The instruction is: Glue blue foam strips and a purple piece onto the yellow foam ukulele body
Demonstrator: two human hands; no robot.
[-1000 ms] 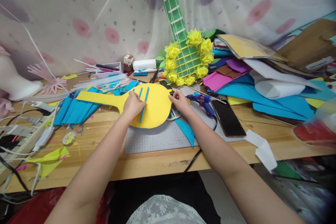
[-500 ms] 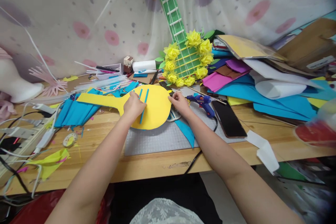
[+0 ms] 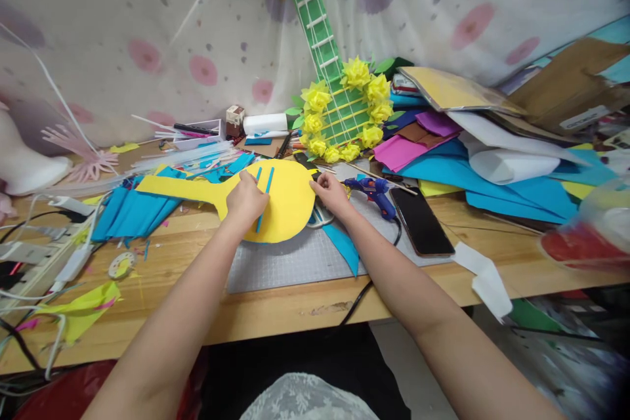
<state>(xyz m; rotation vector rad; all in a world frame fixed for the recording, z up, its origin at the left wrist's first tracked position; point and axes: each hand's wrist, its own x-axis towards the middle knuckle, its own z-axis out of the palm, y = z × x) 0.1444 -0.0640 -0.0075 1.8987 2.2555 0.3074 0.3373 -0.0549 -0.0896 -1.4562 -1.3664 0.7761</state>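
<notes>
A yellow guitar-shaped cutout point(image 3: 288, 210) lies over a grey cutting mat point(image 3: 295, 272), its neck pointing left. Two thin blue strips point(image 3: 266, 200) lie side by side across its round body. My left hand point(image 3: 246, 200) is closed over the left strip, fingertips at its upper part; the hand covers the rest of that strip. At the right edge of the round body, my right hand point(image 3: 329, 191) pinches the rim with thumb and fingers. A blue paper piece point(image 3: 343, 249) sticks out below my right wrist.
A blue glue gun point(image 3: 377, 193) and a phone point(image 3: 422, 222) lie to the right. Behind stands a green paper guitar point(image 3: 322, 46) with yellow flowers. Stacked coloured sheets point(image 3: 512, 190) fill the right; crumpled blue paper point(image 3: 130, 213) and a power strip point(image 3: 37, 289) sit left.
The whole view has shifted slightly, so everything appears a little further left. Both hands keep their places on the yellow cutout.
</notes>
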